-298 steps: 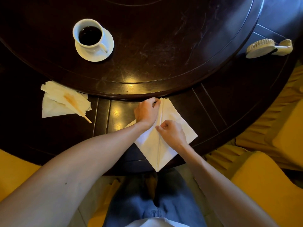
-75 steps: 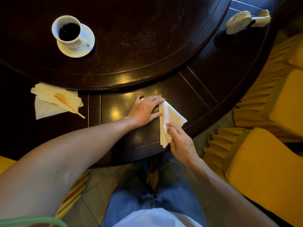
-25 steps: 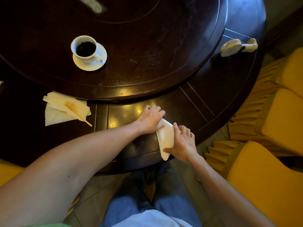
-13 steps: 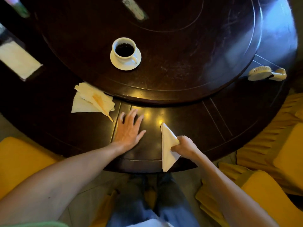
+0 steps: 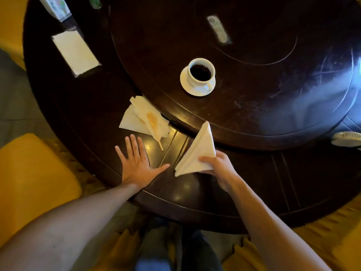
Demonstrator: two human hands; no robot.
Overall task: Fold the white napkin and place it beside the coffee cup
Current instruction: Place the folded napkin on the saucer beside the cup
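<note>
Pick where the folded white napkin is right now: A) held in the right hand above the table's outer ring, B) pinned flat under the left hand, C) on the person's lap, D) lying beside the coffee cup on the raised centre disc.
A: the right hand grips the folded white napkin by one corner, short of the coffee cup, while the left hand lies flat and empty on the table.
</note>
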